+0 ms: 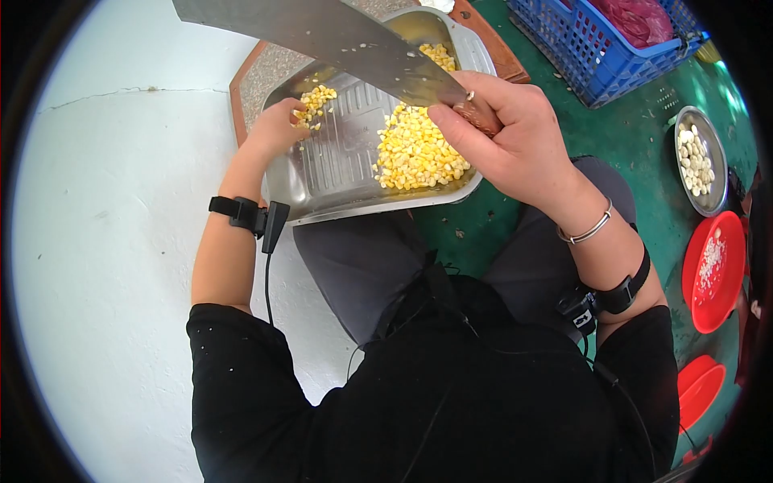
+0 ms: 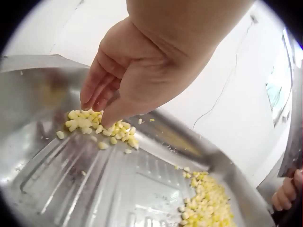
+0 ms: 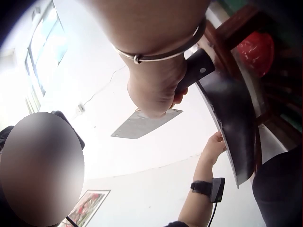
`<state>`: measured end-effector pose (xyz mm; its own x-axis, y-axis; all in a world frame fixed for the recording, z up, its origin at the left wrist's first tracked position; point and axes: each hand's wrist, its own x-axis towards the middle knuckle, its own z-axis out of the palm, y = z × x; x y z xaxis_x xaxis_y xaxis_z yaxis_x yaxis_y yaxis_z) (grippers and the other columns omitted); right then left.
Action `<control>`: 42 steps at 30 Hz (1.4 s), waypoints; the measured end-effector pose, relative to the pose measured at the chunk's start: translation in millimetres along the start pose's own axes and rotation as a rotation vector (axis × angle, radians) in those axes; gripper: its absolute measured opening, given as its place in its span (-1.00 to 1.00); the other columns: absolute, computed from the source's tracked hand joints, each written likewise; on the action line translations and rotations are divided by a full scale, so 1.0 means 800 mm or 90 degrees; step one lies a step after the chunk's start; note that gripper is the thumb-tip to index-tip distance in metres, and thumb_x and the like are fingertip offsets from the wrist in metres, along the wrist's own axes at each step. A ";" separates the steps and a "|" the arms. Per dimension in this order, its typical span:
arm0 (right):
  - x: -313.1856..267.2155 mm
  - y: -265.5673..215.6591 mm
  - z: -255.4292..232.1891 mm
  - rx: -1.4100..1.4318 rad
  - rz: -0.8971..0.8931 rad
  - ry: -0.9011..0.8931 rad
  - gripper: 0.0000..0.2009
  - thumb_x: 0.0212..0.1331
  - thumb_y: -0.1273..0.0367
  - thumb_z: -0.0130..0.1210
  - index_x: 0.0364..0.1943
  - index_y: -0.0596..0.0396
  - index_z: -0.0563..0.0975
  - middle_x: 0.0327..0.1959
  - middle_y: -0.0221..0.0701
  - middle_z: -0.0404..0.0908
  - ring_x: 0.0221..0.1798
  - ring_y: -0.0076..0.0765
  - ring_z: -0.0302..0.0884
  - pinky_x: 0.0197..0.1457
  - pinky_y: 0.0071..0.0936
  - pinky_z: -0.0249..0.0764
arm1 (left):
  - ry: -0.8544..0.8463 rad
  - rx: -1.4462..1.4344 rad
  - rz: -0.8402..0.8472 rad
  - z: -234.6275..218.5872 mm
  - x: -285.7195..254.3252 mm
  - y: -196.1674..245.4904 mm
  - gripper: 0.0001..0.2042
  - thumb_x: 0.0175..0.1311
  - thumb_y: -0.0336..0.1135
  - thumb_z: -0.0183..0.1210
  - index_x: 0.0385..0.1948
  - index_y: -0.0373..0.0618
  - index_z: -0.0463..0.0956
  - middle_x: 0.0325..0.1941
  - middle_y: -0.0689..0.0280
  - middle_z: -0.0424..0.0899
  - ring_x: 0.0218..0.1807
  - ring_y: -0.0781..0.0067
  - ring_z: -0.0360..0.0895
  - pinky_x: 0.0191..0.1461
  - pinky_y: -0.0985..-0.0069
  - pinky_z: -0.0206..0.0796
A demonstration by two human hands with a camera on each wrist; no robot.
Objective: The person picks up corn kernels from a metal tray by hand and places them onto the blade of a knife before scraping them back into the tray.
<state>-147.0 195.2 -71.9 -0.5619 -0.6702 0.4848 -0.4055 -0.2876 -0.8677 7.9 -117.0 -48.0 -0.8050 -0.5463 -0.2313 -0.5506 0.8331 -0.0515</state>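
Note:
A rectangular metal tray [image 1: 346,145] holds loose yellow corn kernels [image 1: 419,153], heaped mostly at its right side. My left hand [image 1: 278,127] reaches down to a smaller group of kernels [image 2: 102,125] along the left wall. Its fingertips [image 2: 86,101] and thumb touch these kernels, with the fingers loosely bent. Above the tray, my right hand [image 1: 515,133] grips a cleaver by its handle, the thumb lying along the blade end. The cleaver's broad blade [image 1: 322,40] points to the upper left and hides part of the tray. In the right wrist view, the dark handle end [image 3: 201,68] sticks out behind my fist.
A white wall [image 1: 121,201] stands close on the left. A blue plastic basket [image 1: 596,64] with a pinkish-red bag sits at the upper right. Farther right are a metal bowl [image 1: 714,165] of pale pieces and red dishes [image 1: 700,302]. Brown wood [image 1: 483,40] edges the surface under the tray.

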 end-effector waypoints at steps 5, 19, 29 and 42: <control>0.001 -0.001 -0.001 0.015 -0.005 -0.003 -0.80 0.10 0.41 0.13 -0.19 0.16 0.58 -0.76 -0.41 0.14 -0.70 -0.51 0.11 -0.58 -0.53 0.15 | -0.028 -0.045 -0.109 0.015 0.000 0.011 -0.66 -0.06 -0.41 0.29 -0.17 -0.14 0.50 -0.29 0.20 0.61 -0.25 0.27 0.59 -0.16 0.41 0.42; 0.001 -0.002 0.004 -0.005 -0.001 -0.012 -0.80 0.09 0.40 0.12 -0.20 0.15 0.58 -0.75 -0.39 0.08 -0.70 -0.48 0.08 -0.59 -0.52 0.12 | -0.090 -0.498 -0.059 0.004 -0.031 0.026 -0.77 0.11 -0.44 0.22 -0.17 -0.23 0.54 -0.25 0.35 0.59 -0.27 0.56 0.53 -0.16 0.59 0.39; 0.001 -0.001 0.003 -0.007 -0.002 -0.002 -0.81 0.10 0.40 0.11 -0.21 0.16 0.57 -0.73 -0.37 0.11 -0.68 -0.47 0.08 -0.58 -0.51 0.14 | -0.133 -0.221 0.003 0.016 -0.040 0.052 -0.78 -0.03 -0.42 0.30 -0.31 -0.21 0.55 -0.40 0.30 0.62 -0.36 0.46 0.55 -0.22 0.54 0.40; 0.001 -0.001 0.003 -0.001 -0.017 -0.017 -0.80 0.08 0.41 0.14 -0.21 0.16 0.57 -0.76 -0.38 0.19 -0.70 -0.49 0.12 -0.58 -0.53 0.15 | -0.126 -0.580 -0.045 -0.011 -0.055 0.074 -0.89 0.10 -0.43 0.24 -0.37 -0.21 0.53 -0.42 0.37 0.61 -0.37 0.59 0.54 -0.23 0.67 0.40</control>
<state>-145.1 193.1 -71.1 -0.5311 -0.6808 0.5045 -0.4212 -0.3045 -0.8543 9.1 -44.3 -32.1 -0.7568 -0.4988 -0.4225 -0.6252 0.3636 0.6906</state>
